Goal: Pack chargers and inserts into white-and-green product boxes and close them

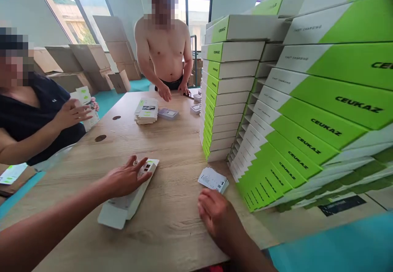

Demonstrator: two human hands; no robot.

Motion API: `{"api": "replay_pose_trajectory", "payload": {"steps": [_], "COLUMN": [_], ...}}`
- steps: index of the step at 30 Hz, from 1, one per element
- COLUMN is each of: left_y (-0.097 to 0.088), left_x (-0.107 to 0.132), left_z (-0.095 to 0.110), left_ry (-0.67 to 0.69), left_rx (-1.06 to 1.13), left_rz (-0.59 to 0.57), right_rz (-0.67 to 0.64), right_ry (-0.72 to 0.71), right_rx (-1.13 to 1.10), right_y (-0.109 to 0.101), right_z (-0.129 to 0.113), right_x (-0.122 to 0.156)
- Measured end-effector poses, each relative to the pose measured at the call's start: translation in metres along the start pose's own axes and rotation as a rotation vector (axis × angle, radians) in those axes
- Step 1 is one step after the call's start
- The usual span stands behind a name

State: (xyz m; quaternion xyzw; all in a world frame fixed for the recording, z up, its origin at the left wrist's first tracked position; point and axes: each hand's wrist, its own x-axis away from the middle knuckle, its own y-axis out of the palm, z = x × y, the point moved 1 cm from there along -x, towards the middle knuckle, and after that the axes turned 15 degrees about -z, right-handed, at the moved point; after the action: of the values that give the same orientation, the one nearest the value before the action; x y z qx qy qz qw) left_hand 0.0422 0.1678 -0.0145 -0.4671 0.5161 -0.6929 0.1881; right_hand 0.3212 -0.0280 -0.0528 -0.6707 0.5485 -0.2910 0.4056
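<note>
Spreading its fingers palm down, the left hand lies over a flat white carton on the wooden table; its grip is wide, not closed around the carton. The carton sits toward the table's near-left part, slanted, with an end flap turned out toward the near edge. The right hand rests on the tabletop near the near-right corner, fingers curled and bunched; whether they pinch anything I cannot tell. Just beyond its knuckles is a small stack of printed cards, near the foot of tall stacks of green-and-white boxes along the right edge. Toward the far edge are a pile of flat cartons and a clear plastic case just beside it. One co-worker stands at the far edge; another, by the left edge, holds printed cartons.
</note>
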Motion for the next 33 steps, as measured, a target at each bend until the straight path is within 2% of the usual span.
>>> {"api": "replay_pose_trajectory", "payload": {"steps": [2,4,6,9,11,13,16,18,23,26,28,31,33], "left_y": [0.005,0.002,-0.002,-0.002,0.000,0.001,-0.001,-0.004,-0.006,0.002,0.010,0.018,0.021], "left_x": [0.014,0.029,0.044,0.058,0.056,0.046,0.030,0.027,0.047,0.060,0.063,0.063,0.063], "left_z": [-0.001,-0.002,0.000,0.017,0.035,0.053,0.070,0.072,0.054,0.045,0.042,0.041,0.043], "left_ry": [-0.047,-0.049,0.035,0.284,0.404,0.433,0.447,0.481,0.566,0.490,0.475,0.576,0.642], "left_rx": [0.034,0.011,-0.080,-0.213,-0.235,-0.212,-0.170,-0.129,0.152,0.400,0.573,0.793,0.870], "left_rz": [-0.050,-0.060,-0.025,-0.042,-0.101,-0.136,-0.109,-0.056,0.086,0.056,0.061,0.109,0.102], "right_rz": [-0.013,-0.088,-0.148,-0.151,-0.142,-0.123,-0.086,-0.065,-0.015,0.021,0.076,0.115,0.082], "right_ry": [0.144,0.238,0.255,0.239,0.228,0.213,0.200,0.202,0.216,0.218,0.204,0.136,0.095], "right_rx": [0.107,0.160,0.161,0.154,0.153,0.151,0.149,0.142,0.063,0.012,-0.063,-0.481,-0.760], "right_y": [-0.016,-0.024,-0.026,-0.027,-0.028,-0.029,-0.027,-0.025,-0.023,-0.029,-0.038,-0.059,-0.077], "right_z": [0.017,0.032,0.039,0.041,0.041,0.041,0.039,0.037,0.035,0.031,0.020,-0.012,-0.038], "right_x": [-0.002,-0.005,-0.007,-0.008,-0.007,-0.006,-0.005,-0.005,-0.003,-0.001,0.003,0.010,0.012]}}
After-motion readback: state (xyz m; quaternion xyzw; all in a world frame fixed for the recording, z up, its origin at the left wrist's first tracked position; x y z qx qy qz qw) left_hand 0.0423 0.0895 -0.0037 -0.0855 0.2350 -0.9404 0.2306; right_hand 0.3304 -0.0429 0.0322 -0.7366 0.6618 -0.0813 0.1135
